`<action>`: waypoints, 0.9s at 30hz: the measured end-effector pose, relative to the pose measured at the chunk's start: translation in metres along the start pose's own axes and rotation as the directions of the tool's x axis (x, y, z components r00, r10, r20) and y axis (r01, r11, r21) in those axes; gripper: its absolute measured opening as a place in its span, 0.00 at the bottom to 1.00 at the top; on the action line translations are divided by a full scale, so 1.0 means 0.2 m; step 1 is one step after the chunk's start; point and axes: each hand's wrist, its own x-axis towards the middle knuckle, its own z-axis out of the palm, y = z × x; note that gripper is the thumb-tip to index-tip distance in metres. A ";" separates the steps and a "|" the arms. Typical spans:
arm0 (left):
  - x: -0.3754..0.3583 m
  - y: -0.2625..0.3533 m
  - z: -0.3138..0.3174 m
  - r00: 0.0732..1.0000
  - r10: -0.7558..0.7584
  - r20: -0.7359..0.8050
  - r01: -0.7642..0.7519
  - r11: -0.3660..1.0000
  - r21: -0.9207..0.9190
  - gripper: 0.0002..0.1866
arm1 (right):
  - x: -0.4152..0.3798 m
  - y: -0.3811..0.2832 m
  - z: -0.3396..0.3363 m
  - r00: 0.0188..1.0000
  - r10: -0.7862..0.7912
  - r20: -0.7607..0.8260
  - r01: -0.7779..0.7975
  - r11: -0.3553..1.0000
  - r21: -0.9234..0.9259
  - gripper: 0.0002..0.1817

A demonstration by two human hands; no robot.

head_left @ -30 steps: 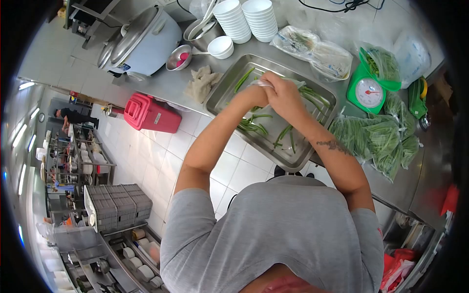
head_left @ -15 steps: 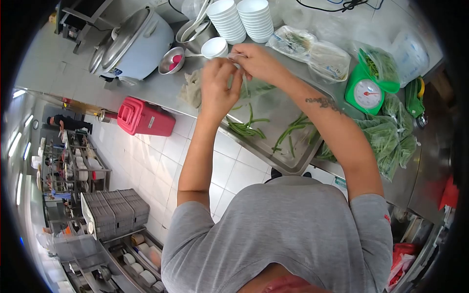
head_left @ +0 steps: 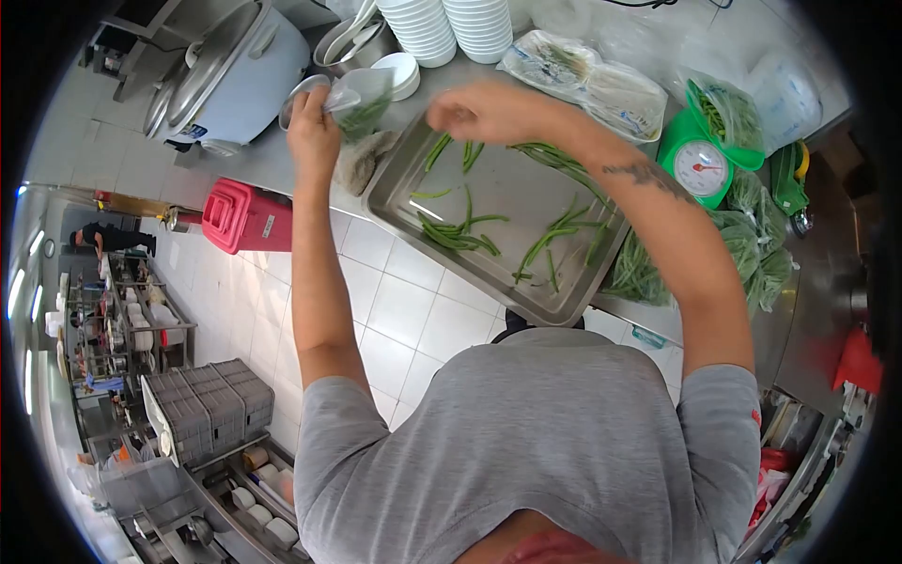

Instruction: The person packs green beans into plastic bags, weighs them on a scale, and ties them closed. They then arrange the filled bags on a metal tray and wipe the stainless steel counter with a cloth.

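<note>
My left hand [head_left: 315,132] grips the gathered end of a clear plastic bag [head_left: 368,111] with green beans inside, near the back edge of the counter. My right hand [head_left: 474,115] is over the far part of a metal tray [head_left: 507,193], apart from the bag. Its fingers look bent but are smeared by motion. Several loose green beans [head_left: 458,233] lie in the tray in small clusters. Beside the tray's left corner, below the bag, lies a crumpled grey-beige cloth [head_left: 362,162].
Stacked white bowls [head_left: 413,28] and a large cooker [head_left: 240,80] stand at the back. A green scale [head_left: 703,169] holds a bag of beans; more bagged beans [head_left: 752,249] lie beside it. A red bin [head_left: 246,216] sits on the floor. Another person [head_left: 117,238] is far left.
My hands were together at the bag's top. They have separated: the left carried the bag leftward, while the right let go and is over the tray. The view has shifted slightly.
</note>
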 end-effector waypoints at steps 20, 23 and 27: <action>-0.67 0.87 0.40 0.433 0.028 0.901 0.019 0.999 -0.041 0.14 | -0.81 0.19 0.38 0.901 0.382 -0.206 -0.426 0.869 -0.251 0.10; -0.50 0.68 0.41 0.554 -0.036 0.832 0.118 0.992 -0.036 0.13 | -0.82 0.29 0.37 0.873 0.264 -0.411 -0.426 0.823 -0.376 0.12; -0.41 0.35 0.62 0.749 -0.176 0.638 0.107 0.984 0.145 0.15 | -0.79 0.40 0.48 0.776 0.316 -0.545 -0.553 0.756 -0.349 0.15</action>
